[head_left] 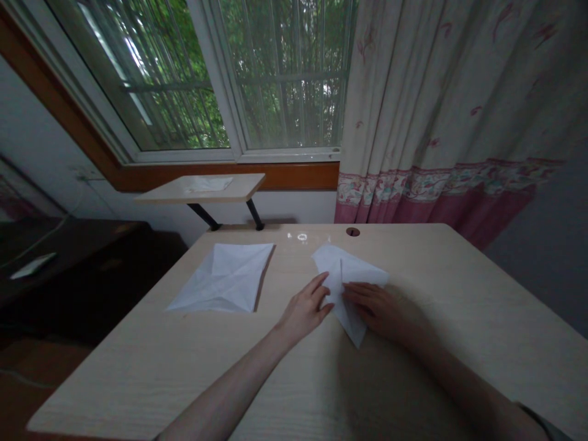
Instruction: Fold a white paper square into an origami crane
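A partly folded white paper [345, 275] lies on the light wooden table [294, 367], with one crease standing up along its middle. My left hand [305, 308] rests at its left edge, fingers stretched out and fingertips touching the sheet. My right hand [379, 309] lies flat on the paper's right half, fingers extended and pressing it down. To the left lies a second white sheet [225, 278], creased and spread out flat, touched by neither hand.
A small raised shelf [202, 188] with a paper on it stands behind the table under the window. A cable hole [353, 231] sits near the table's far edge. A curtain [459, 122] hangs at the right; a dark cabinet [68, 257] stands at the left.
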`<state>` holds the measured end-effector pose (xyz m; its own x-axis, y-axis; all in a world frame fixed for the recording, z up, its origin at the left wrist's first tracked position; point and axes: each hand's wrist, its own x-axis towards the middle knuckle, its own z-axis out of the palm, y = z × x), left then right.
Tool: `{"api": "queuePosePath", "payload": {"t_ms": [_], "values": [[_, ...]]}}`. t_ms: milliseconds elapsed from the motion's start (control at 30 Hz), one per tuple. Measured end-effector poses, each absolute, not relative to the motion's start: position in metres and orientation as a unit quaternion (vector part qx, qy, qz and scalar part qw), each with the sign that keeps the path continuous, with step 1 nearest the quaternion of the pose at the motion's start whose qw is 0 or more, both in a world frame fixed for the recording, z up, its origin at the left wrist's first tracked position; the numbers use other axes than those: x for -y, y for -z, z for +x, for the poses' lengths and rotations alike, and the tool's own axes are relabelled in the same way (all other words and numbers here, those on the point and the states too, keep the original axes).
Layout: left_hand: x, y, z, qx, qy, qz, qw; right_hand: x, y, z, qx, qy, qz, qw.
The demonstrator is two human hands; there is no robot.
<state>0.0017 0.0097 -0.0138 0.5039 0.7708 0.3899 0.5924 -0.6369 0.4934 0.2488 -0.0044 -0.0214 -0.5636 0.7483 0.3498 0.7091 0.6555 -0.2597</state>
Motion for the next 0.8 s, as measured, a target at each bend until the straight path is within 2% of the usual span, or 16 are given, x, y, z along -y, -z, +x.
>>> {"api": "queuePosePath", "payload": {"t_ms": [567,800], "values": [[-0.0136,0.0162,-0.0025,-0.403,-0.310,0.849,0.141,0.0072,0.0208,0.2425,0.887,-0.044,-0.418,0.190],[-0.0167,0.0190,-0.0039,-0.408,-0.300,0.859,0.082,0.0114,0.0179,0.2398,0.898,-0.019,-0.409,0.160]]}}
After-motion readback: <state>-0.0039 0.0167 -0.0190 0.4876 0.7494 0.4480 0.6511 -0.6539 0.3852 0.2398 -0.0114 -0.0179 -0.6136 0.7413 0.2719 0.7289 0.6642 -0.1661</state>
